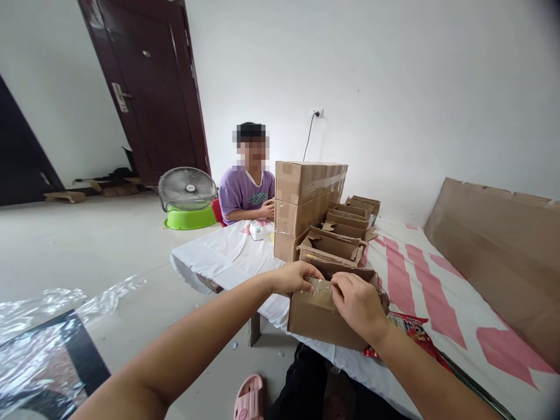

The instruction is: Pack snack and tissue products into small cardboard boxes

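Observation:
In front of me an open cardboard box (321, 318) sits at the table's near edge. Its near flap (321, 294) carries shiny tape and looks scuffed. My left hand (300, 277) holds this flap at its left side, thumb and fingers curled around it. At the right part of the same flap, my right hand (356, 297) is closed with bent fingertips. The box's inside is mostly hidden by my hands and the flap. Right behind it stands another open carton (335, 248), in a row of several open cartons leading away from me.
Taped boxes (286, 219) are stacked left of the row. A person (242, 189) sits behind them, near a small white box (256, 231). A red snack packet (411, 329) lies right of my box. A large cardboard sheet (499, 251) leans at the right. A fan (188, 188) stands on the floor.

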A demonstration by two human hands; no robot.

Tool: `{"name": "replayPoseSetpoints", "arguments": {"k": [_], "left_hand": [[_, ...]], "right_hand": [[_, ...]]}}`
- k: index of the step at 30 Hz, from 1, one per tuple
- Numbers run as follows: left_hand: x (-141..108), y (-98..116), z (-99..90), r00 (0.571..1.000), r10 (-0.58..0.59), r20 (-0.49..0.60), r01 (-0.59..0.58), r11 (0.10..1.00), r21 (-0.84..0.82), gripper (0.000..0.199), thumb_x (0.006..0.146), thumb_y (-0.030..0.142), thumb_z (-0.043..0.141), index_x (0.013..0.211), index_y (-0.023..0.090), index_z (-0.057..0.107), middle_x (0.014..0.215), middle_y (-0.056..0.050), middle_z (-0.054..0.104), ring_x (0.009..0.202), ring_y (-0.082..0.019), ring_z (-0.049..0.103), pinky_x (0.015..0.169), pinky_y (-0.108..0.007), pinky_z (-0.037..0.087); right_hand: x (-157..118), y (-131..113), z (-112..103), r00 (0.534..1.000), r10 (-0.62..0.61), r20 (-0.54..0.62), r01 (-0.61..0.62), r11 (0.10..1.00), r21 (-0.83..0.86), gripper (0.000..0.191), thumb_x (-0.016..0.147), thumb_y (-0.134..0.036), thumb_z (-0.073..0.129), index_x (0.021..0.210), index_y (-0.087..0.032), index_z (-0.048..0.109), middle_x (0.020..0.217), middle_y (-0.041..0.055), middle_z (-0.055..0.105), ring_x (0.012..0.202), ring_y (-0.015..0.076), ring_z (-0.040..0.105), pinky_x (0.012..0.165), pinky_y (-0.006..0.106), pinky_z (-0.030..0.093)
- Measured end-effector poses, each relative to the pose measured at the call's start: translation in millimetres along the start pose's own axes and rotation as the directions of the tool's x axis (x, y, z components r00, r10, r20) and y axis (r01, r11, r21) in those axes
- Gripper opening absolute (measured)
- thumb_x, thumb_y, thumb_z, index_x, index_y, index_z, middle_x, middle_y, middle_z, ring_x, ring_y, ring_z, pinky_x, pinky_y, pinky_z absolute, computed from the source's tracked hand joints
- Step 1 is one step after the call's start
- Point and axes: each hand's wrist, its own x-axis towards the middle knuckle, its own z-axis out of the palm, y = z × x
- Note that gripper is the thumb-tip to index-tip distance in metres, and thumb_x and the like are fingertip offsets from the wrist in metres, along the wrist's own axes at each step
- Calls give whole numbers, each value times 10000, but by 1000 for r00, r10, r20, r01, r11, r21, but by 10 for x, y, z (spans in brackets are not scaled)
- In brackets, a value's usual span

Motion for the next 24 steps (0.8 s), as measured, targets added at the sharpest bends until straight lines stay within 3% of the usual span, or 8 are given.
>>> {"name": "replayPoseSetpoints", "arguments": {"k": [3,7,10,13,17,20,24], "left_hand": [[10,0,0,1000,0,-1,0,1000,-4,394,661,162,623,1047,141,697,849,-8,681,758,-149,576,690,-218,445],[0,0,9,999,-18,-40,19,1000,12,409,650,159,630,1055,156,695,789,12,652,718,-138,541,655,-211,423],[-16,8,10,998,-34,-61,35,999,6,414,642,158,638,1053,164,695,744,26,623,685,-129,513,632,-207,408],[-33,33,13,998,-32,-49,30,999,-31,398,634,146,642,1027,169,701,761,26,623,692,-125,512,639,-204,408],[-56,65,37,999,-38,-24,34,991,-133,392,655,146,625,1043,159,680,774,17,625,689,-122,535,620,-202,417],[-65,64,52,998,-59,-12,55,975,-215,395,656,132,624,1049,151,657,799,10,628,681,-114,546,604,-198,427],[-68,46,55,996,-86,9,85,951,-297,388,668,154,648,1056,165,638,803,8,625,654,-104,552,567,-190,428]], "right_hand": [[9,-44,-16,999,-31,20,30,999,30,125,880,-108,520,909,-185,614,1002,58,667,881,182,591,747,291,462],[74,-106,23,985,-121,124,137,983,-121,153,871,-65,499,837,-169,606,855,63,626,806,205,552,646,301,449],[108,-123,61,973,-184,138,206,964,-169,184,846,-27,464,876,-155,592,852,83,600,797,222,528,610,311,432],[126,-81,95,981,-162,103,176,972,-153,173,832,-27,460,868,-154,572,846,83,586,797,218,525,619,305,431],[150,67,99,1000,-23,14,24,992,-123,128,869,-78,454,811,-166,526,828,63,574,778,184,549,662,280,446],[134,162,22,994,67,-92,-68,998,-10,141,886,-98,434,800,-184,504,840,48,582,776,166,561,688,269,449],[-77,119,-143,985,28,-168,5,982,191,154,905,-109,419,822,-194,517,864,48,598,800,164,572,719,275,458]]}}
